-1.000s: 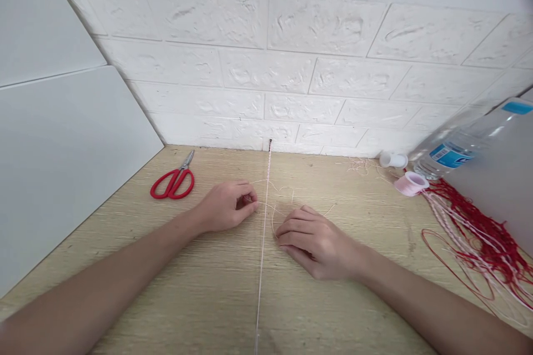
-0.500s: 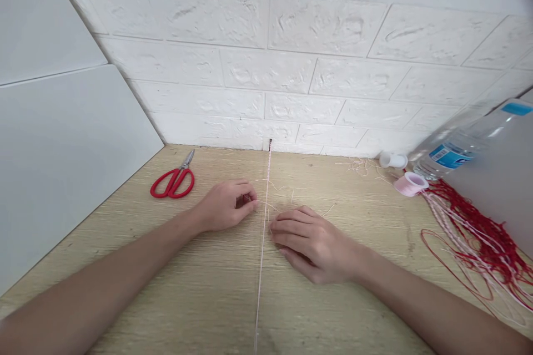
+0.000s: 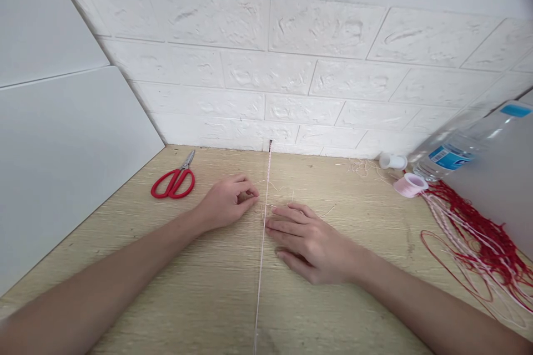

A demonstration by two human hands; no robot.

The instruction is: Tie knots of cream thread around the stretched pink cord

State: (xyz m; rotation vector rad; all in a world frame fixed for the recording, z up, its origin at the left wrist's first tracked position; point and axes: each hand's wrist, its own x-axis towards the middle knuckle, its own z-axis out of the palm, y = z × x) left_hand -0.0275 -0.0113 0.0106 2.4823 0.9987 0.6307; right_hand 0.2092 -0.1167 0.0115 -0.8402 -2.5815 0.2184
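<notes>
A taut pale pink cord [image 3: 260,277] runs from the wall down the middle of the table, its far part braided in pink and dark red. Just left of it, my left hand [image 3: 231,199] is closed in a pinch at a thin cream thread [image 3: 261,181]; how much thread lies between the fingertips is hard to see. To the right, my right hand [image 3: 310,238] rests low with fingers stretched out, the tips at the cord and over a loose piece of thread. Fine thread ends lie around the cord between and beyond the hands.
Red-handled scissors [image 3: 174,182] lie at the left. On the right are a pink thread spool [image 3: 410,185], a white spool [image 3: 392,161], a plastic bottle [image 3: 452,156] and a heap of red and pink cords [image 3: 487,244]. A white brick-pattern wall [image 3: 287,75] closes off the back.
My right hand has shifted slightly left to the cord, and its fingers have straightened. The thread that stretched between both hands no longer shows as a line from my left fingertips.
</notes>
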